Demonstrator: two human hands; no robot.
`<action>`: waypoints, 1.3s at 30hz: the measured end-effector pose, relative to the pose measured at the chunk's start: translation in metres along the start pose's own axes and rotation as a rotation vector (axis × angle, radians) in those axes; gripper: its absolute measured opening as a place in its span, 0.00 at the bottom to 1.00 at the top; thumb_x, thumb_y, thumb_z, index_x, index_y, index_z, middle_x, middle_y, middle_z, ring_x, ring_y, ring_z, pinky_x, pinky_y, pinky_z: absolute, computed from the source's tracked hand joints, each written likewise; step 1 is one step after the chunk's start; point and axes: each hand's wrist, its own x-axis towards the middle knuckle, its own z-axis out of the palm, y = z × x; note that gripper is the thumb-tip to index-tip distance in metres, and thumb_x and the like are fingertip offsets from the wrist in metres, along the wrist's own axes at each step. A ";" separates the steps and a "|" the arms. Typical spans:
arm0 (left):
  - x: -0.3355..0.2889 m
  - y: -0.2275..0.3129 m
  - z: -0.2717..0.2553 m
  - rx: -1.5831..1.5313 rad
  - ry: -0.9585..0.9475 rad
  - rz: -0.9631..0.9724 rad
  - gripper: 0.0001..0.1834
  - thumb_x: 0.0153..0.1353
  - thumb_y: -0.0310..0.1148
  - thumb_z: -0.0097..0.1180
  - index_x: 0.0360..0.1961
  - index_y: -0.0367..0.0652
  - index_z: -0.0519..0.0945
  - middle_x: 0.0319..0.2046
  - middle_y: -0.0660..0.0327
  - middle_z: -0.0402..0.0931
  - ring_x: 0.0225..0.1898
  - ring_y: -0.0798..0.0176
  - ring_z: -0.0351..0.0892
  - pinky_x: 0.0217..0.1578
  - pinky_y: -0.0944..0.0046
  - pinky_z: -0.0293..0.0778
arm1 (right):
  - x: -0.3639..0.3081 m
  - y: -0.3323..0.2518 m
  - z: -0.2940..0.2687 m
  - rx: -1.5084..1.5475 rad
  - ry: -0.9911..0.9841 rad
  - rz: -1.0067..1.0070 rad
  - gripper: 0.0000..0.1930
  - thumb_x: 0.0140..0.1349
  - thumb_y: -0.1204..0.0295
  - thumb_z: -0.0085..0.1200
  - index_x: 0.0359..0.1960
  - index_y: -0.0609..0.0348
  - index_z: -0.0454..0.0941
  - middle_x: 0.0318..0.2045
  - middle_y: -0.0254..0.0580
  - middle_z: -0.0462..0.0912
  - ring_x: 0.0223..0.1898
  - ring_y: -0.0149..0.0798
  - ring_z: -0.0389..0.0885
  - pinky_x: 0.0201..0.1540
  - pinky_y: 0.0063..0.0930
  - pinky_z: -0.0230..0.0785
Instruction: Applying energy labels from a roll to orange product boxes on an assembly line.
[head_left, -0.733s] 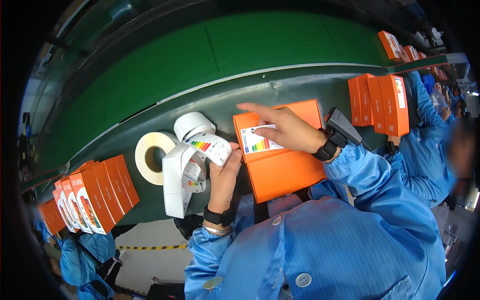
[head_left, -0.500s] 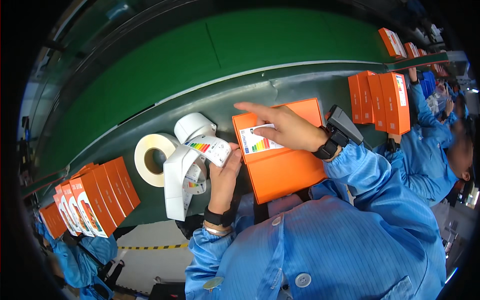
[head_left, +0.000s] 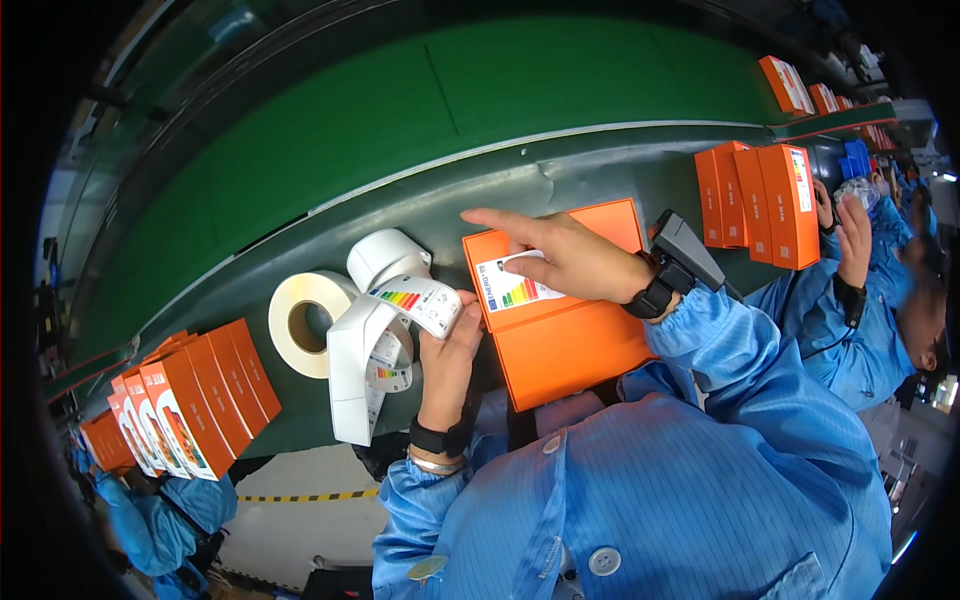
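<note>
An orange box (head_left: 570, 355) lies at a slant in front of me, with a white energy label (head_left: 497, 287) on its upper left part. My right hand (head_left: 580, 260) rests over that label, index finger stretched out past the box edge and thumb lying on the label. To the left of the box, my left hand (head_left: 450, 355) pinches the end of a strip of printed labels (head_left: 425, 303). The strip loops back in loose white folds beside a label roll (head_left: 308, 322). The fingertips of the left hand are close to the box's left edge; whether they touch it I cannot tell.
Orange boxes (head_left: 215, 390) stand in a row at left, others (head_left: 765, 205) at right. Beyond the dark bench edge runs a green conveyor belt (head_left: 560, 75), carrying boxes (head_left: 787, 85) at far right. A scanner-like grey device (head_left: 687, 250) sits at my right wrist. Co-workers in blue flank me.
My hands and the box have barely shifted; the right hand still lies over the label. At right, a co-worker's hand has come up beside the standing boxes.
</note>
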 end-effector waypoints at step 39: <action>0.007 -0.006 0.002 0.293 0.056 0.244 0.07 0.54 0.29 0.56 0.28 0.35 0.73 0.22 0.65 0.72 0.25 0.74 0.68 0.27 0.73 0.64 | -0.038 0.050 -0.007 -1.033 0.678 0.106 0.26 0.55 0.56 0.49 0.56 0.46 0.64 0.59 0.48 0.58 0.60 0.53 0.53 0.53 0.60 0.49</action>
